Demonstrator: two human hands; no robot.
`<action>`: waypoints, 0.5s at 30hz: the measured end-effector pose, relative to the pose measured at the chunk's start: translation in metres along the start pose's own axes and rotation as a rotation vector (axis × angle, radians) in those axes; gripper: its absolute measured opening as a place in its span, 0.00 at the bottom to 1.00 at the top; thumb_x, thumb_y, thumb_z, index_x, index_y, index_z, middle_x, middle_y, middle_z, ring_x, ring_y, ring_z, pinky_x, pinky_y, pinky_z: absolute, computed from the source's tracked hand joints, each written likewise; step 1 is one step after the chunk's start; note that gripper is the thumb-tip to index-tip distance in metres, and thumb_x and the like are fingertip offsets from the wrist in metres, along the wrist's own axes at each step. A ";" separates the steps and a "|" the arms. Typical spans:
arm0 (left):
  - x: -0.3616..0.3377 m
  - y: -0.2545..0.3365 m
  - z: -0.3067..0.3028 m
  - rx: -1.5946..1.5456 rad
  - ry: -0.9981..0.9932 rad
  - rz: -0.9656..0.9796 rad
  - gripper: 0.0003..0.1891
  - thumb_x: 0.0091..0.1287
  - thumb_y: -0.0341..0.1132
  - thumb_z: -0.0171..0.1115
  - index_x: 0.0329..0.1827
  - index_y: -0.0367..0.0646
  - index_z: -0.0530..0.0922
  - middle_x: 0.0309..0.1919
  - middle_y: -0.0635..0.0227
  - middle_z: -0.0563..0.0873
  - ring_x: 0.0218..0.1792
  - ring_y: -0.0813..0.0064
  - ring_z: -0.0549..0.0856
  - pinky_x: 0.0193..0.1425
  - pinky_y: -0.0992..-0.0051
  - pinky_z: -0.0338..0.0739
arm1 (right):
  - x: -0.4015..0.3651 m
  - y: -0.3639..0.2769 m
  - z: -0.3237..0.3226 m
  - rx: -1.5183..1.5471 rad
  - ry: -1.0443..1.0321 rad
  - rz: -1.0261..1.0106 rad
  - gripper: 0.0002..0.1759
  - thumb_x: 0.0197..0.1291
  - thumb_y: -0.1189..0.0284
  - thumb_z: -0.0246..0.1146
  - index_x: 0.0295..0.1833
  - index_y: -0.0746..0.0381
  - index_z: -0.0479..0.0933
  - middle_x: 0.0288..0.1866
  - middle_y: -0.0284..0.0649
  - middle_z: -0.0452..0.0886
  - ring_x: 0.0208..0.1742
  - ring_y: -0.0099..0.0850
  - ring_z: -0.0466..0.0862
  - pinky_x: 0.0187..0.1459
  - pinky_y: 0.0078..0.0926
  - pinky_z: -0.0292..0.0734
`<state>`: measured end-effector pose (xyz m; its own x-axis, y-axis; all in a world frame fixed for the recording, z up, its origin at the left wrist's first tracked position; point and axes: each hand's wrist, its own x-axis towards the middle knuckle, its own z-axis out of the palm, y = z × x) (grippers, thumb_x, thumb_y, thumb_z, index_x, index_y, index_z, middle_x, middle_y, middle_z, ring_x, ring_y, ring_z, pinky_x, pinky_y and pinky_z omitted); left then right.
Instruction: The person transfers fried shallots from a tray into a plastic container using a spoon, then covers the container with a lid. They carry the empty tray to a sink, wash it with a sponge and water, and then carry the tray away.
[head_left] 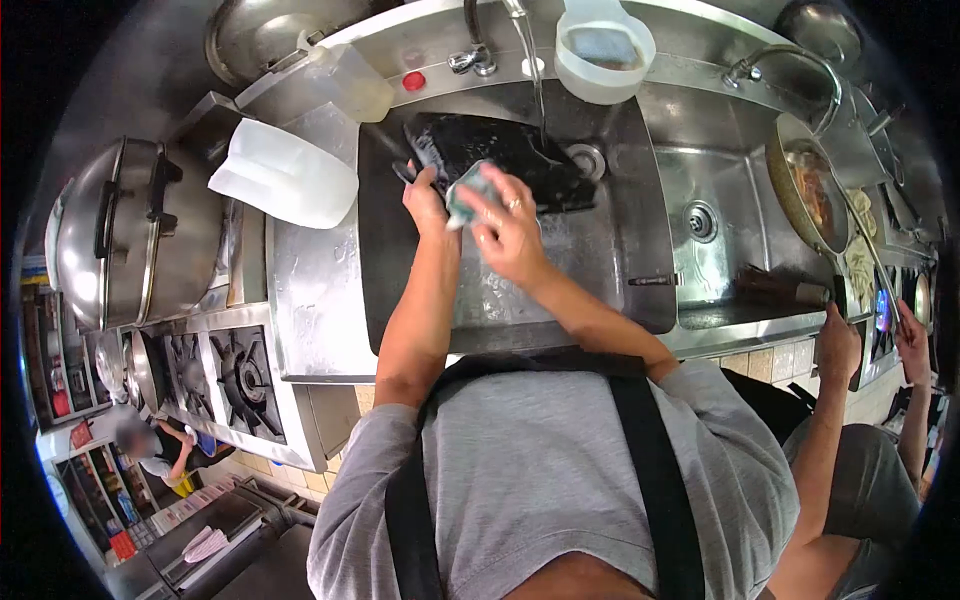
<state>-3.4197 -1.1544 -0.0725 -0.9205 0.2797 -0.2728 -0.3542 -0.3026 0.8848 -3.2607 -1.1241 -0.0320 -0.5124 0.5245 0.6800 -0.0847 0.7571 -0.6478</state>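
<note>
A flat black tray-like piece [500,150], wet with some suds, is tilted in the left sink basin [590,270]. Water runs from the faucet [526,45] onto its right part. My left hand [426,205] is closed on the near left edge of the black piece. In my right hand [512,228] is a grey-green scrubbing sponge [474,195], pressed near that same edge. The sponge and fingers are slightly blurred, and the far underside of the piece is hidden.
A white plastic container [285,175] and a jug [350,85] stand left of the basin; a white tub [604,60] sits behind it. At right, another person's hand [838,345] holds a pan [800,180] over the second basin [710,185]. Stove burners [245,380] are at left.
</note>
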 end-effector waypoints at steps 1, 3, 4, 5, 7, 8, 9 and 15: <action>0.017 -0.011 -0.016 -0.091 -0.045 -0.140 0.18 0.62 0.27 0.52 0.57 0.39 0.74 0.46 0.66 0.81 0.41 0.69 0.82 0.48 0.70 0.76 | -0.006 -0.001 -0.006 -0.022 -0.121 -0.058 0.28 0.49 0.78 0.60 0.59 0.51 0.77 0.70 0.46 0.65 0.66 0.47 0.67 0.66 0.45 0.59; 0.003 0.003 -0.014 -0.295 -0.084 -0.281 0.17 0.64 0.29 0.51 0.57 0.42 0.72 0.48 0.63 0.81 0.44 0.64 0.83 0.51 0.64 0.78 | -0.019 0.014 -0.010 -0.181 -0.078 -0.059 0.29 0.48 0.78 0.61 0.60 0.51 0.76 0.70 0.46 0.64 0.66 0.47 0.67 0.66 0.46 0.58; -0.022 0.024 -0.001 -0.406 -0.079 -0.281 0.16 0.66 0.29 0.50 0.57 0.44 0.72 0.48 0.62 0.82 0.45 0.62 0.83 0.53 0.60 0.78 | -0.022 0.023 -0.013 -0.259 -0.056 -0.066 0.30 0.48 0.78 0.61 0.61 0.52 0.75 0.70 0.46 0.64 0.67 0.47 0.67 0.66 0.46 0.58; -0.021 0.029 -0.006 -0.431 -0.111 -0.304 0.16 0.66 0.29 0.50 0.57 0.46 0.70 0.49 0.60 0.82 0.46 0.60 0.84 0.54 0.58 0.80 | -0.021 0.028 -0.020 -0.290 -0.062 0.033 0.29 0.49 0.77 0.61 0.62 0.54 0.75 0.72 0.46 0.63 0.68 0.47 0.65 0.68 0.46 0.56; -0.020 0.037 -0.017 -0.410 -0.095 -0.284 0.15 0.66 0.31 0.50 0.56 0.45 0.72 0.47 0.59 0.83 0.46 0.60 0.84 0.52 0.59 0.80 | -0.024 0.069 -0.027 -0.279 0.117 0.095 0.30 0.53 0.74 0.61 0.65 0.56 0.71 0.71 0.48 0.63 0.68 0.49 0.65 0.67 0.49 0.56; -0.019 0.041 -0.021 -0.403 -0.090 -0.268 0.15 0.66 0.32 0.50 0.55 0.45 0.73 0.46 0.58 0.84 0.46 0.60 0.84 0.51 0.59 0.81 | -0.029 0.094 -0.030 -0.251 0.223 0.157 0.28 0.57 0.75 0.58 0.66 0.58 0.70 0.71 0.51 0.63 0.68 0.50 0.65 0.66 0.45 0.58; -0.020 0.045 -0.028 -0.395 -0.159 -0.252 0.16 0.65 0.31 0.52 0.57 0.45 0.72 0.47 0.59 0.83 0.46 0.60 0.84 0.52 0.60 0.80 | -0.032 0.114 -0.032 -0.207 0.287 0.317 0.25 0.61 0.74 0.55 0.65 0.60 0.70 0.70 0.52 0.63 0.67 0.50 0.65 0.65 0.43 0.60; -0.039 0.076 -0.044 -0.140 -0.431 -0.172 0.28 0.60 0.27 0.57 0.66 0.40 0.67 0.51 0.62 0.81 0.47 0.67 0.83 0.54 0.69 0.78 | -0.009 0.191 -0.054 0.597 0.152 1.286 0.30 0.58 0.65 0.59 0.66 0.62 0.68 0.55 0.43 0.78 0.56 0.34 0.76 0.56 0.29 0.68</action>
<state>-3.4182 -1.2286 -0.0111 -0.7046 0.6799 -0.2034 -0.5415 -0.3298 0.7733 -3.2256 -0.9636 -0.1432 -0.4154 0.7744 -0.4773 0.0006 -0.5245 -0.8514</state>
